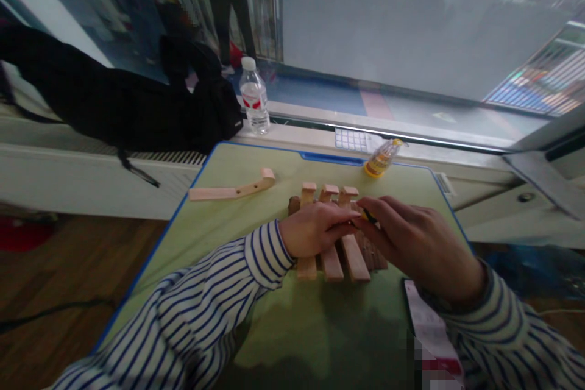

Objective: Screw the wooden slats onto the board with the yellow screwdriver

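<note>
As the right hand (411, 237) pinches a yellow-and-black item (368, 216), the left hand (308, 231), fingers drawn together, apparently braces wooden strips (332, 263), steady alignment needed next.

Operator upper limbs: striped long sleeves, hands uncovered.
Left sleeve (196, 311): off-white fabric with narrow dark blue stripes; loose, full cut, with creases along the forearm section. Left cuff (269, 254): same striped fabric, closer fit, closed band shape, stripes encircling the wrist; sleeve fabric gathers behind it. Left hand (308, 231): bare, fully exposed forward of the cuff. Right sleeve (516, 332): matching stripe pattern, darker in shade, with visible folds. Right cuff (475, 301): fitted at the wrist, striped, edge shaded; fine detail blurred. Right hand (418, 244): bare, fully exposed.
</note>
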Demonstrator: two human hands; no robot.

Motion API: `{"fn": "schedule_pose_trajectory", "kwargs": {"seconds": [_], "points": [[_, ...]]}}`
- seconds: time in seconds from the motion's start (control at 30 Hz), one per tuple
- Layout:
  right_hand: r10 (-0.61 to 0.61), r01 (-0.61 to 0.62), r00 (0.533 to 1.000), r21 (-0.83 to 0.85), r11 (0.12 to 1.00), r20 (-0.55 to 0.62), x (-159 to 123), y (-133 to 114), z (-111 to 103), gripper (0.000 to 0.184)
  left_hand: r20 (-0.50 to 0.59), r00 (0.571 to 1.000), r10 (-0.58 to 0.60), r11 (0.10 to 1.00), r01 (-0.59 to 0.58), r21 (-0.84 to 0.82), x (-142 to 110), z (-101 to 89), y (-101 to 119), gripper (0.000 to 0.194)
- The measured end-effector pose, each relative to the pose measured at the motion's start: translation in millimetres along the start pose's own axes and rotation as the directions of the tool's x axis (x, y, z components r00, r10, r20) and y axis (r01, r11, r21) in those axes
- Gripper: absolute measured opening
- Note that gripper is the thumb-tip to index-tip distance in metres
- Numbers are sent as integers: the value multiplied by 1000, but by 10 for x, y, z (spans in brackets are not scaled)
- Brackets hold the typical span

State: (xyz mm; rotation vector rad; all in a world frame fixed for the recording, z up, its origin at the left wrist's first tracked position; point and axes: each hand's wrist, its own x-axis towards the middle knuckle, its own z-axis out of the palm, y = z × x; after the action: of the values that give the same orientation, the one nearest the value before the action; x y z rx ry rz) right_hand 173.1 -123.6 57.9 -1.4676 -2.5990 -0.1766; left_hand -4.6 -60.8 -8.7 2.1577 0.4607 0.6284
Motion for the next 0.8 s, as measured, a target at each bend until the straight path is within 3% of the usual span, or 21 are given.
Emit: {"fn": "schedule_pose_trajectory", "kwargs": {"seconds": [0.2, 0.43, 0.6, 0.8], "points": [[7, -7, 1000, -22, 1000, 5, -11, -13, 4, 25, -14, 1000, 3, 997, -2, 82, 16, -16, 63, 23], [3, -3, 998, 0, 1000, 70, 0, -23, -75, 30, -146, 988, -43, 963, 80, 257, 9, 35, 97, 20], [-85, 79, 993, 81, 994, 79, -8, 37, -230, 48, -149, 988, -40, 953, 82, 290, 5, 42, 109, 19], [-253, 239, 962, 129, 962, 106, 3, 88, -251, 40, -148, 989, -17, 960, 57, 274, 6, 43, 76, 20]]}}
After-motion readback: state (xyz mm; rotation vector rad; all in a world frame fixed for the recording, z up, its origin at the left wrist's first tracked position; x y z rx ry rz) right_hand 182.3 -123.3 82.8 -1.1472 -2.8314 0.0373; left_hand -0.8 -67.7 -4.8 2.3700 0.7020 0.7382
